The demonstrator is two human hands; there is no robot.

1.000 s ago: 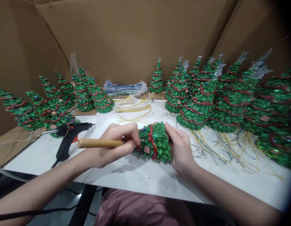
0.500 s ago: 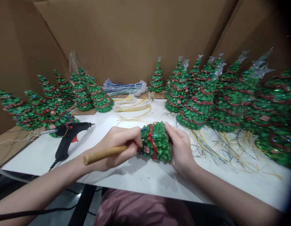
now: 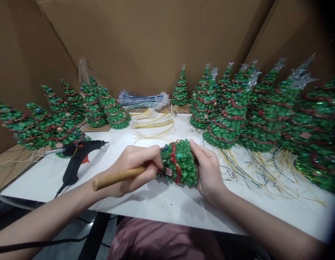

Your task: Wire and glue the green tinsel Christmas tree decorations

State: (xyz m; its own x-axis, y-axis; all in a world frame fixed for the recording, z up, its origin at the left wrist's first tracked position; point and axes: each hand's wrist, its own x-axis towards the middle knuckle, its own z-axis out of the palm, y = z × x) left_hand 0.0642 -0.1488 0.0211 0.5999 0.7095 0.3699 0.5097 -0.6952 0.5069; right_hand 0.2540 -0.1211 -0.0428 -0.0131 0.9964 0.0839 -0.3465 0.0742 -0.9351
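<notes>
A small green Christmas tree figurine [image 3: 180,162] with a red garland lies on its side above the white table [image 3: 124,211], its base toward the right. My right hand [image 3: 209,168] is closed around the base end. At the tree's upper end, my left hand [image 3: 137,166] is closed on a tool with a wooden handle [image 3: 117,178]. The handle sticks out to the left, past the wrist. Fingers and tree hide the tool's working end, so I cannot tell its kind. The tip of the tree is hidden behind my left fingers.
A black glue gun [image 3: 80,159] lies at the left. Finished-looking trees [image 3: 227,122], several topped with clear stars, crowd the right side with loose wires [image 3: 254,169] below. More trees [image 3: 114,110] stand at left. Bundled blue-white wires [image 3: 142,101] and yellow wires [image 3: 153,124] lie at back.
My left hand and the wooden handle have shifted very slightly left. Both hands keep the same hold, and the tree has barely moved.
</notes>
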